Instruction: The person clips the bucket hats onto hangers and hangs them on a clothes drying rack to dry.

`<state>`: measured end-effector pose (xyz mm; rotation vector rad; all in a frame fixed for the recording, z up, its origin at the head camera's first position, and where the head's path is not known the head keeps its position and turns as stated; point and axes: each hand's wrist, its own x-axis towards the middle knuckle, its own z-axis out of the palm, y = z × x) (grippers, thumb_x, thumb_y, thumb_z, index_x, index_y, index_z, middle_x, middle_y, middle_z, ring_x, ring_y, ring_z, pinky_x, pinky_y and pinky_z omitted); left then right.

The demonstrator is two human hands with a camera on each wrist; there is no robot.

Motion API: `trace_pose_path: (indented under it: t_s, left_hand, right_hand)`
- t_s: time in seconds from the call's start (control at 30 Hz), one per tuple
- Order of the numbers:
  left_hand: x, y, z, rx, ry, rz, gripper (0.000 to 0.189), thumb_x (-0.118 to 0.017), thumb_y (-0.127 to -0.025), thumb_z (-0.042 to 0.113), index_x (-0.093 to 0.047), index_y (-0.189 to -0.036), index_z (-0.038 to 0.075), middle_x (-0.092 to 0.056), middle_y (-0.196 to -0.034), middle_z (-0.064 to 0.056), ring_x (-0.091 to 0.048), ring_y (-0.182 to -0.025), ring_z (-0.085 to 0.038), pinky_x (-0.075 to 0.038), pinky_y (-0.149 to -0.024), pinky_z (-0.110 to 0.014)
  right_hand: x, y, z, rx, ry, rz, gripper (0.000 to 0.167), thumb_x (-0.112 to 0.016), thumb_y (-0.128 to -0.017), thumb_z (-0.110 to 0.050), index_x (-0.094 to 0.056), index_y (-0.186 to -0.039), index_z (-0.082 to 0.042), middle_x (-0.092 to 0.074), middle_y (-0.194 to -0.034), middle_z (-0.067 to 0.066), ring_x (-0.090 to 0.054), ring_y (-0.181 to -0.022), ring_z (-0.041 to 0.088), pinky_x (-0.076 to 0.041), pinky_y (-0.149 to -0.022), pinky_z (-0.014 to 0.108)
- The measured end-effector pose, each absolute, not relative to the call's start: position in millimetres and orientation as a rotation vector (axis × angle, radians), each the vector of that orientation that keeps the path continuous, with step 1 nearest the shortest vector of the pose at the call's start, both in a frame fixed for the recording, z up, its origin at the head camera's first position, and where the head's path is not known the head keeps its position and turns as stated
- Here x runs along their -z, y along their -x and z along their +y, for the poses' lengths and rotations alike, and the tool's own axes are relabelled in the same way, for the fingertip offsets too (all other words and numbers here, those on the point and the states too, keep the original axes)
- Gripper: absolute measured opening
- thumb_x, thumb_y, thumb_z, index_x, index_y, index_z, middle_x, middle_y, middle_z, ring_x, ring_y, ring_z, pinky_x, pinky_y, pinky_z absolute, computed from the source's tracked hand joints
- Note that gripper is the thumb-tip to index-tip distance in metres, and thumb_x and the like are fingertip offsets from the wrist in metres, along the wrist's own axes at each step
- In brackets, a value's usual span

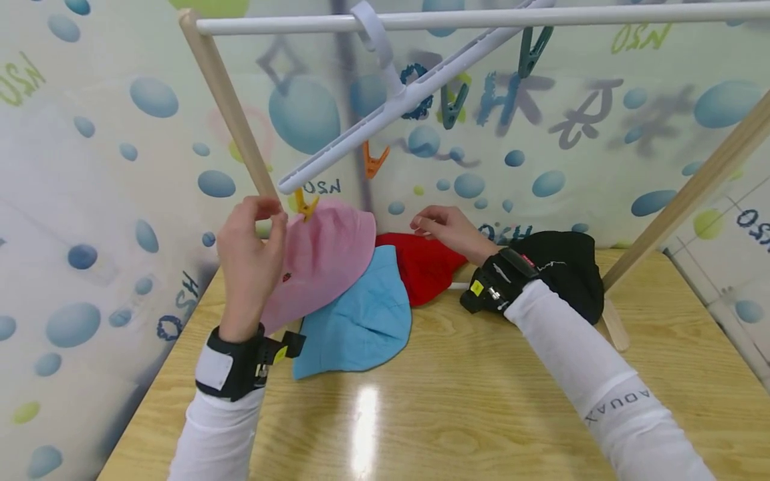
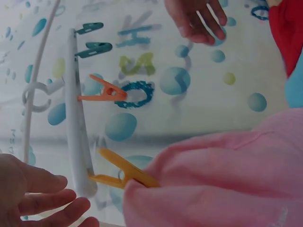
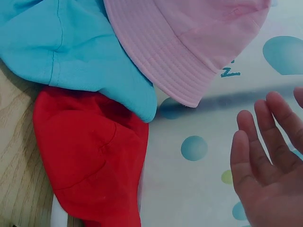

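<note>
A pink bucket hat (image 1: 331,250) hangs from a yellow clip (image 2: 125,165) at the low end of a tilted white hanger (image 1: 343,143). My left hand (image 1: 249,250) is beside that end, fingers loosely bent and holding nothing; the left wrist view shows a gap between its fingertips and the clip. To the right of the pink hat, my right hand (image 1: 451,230) is raised above a red hat (image 1: 424,267), its fingers relaxed around nothing. A light blue hat (image 1: 361,327) lies on the table, partly covered by the pink brim.
The hanger hooks over a white rail (image 1: 289,25) between wooden posts (image 1: 231,107). An orange clip (image 1: 372,168) and two green clips (image 1: 450,119) also hang from it. A black hat (image 1: 565,274) lies by the right post. Behind stands a bubble-patterned wall (image 1: 168,194).
</note>
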<state>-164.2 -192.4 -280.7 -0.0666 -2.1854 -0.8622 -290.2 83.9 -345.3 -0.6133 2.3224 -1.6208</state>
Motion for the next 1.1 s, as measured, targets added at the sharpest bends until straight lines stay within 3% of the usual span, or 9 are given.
trace_pose_path:
  t_s: [0.53,0.8,1.1]
  left_hand:
    - [283.1,155.7,-176.3,1.117,0.414,-2.393,0.024,-0.061,-0.093,0.004,-0.060,-0.116,-0.005,-0.064,-0.112,-0.018,-0.058,-0.106,-0.031,-0.046,-0.093,-0.047]
    - [312.8,163.4,-170.4,1.025,0.774,-2.589,0.025,-0.065,-0.091,0.006,-0.060,-0.114,-0.002,-0.067,-0.110,-0.014,-0.063,-0.093,-0.025,-0.050,-0.086,-0.043]
    - [373.0,164.9,-151.6,0.904,1.035,-2.979,0.038,-0.070,-0.088,0.014,-0.058,-0.120,-0.001,-0.061,-0.118,-0.015,-0.056,-0.110,-0.031,-0.045,-0.093,-0.043]
  right_hand:
    - [351.5,289.3,95.6,1.606,0.601,2.374,0.026,-0.052,-0.101,-0.015,-0.061,-0.115,0.004,-0.063,-0.114,0.019,-0.061,-0.102,0.028,-0.047,-0.092,0.038]
    - [356.0,289.4,98.0,1.597,0.591,2.358,0.025,-0.050,-0.100,-0.013,-0.060,-0.114,0.005,-0.062,-0.113,0.020,-0.056,-0.104,0.036,-0.046,-0.093,0.043]
    - [362.2,289.2,98.9,1.554,0.593,2.370,0.027,-0.051,-0.101,-0.016,-0.060,-0.115,0.006,-0.061,-0.110,0.020,-0.056,-0.103,0.035,-0.046,-0.092,0.044]
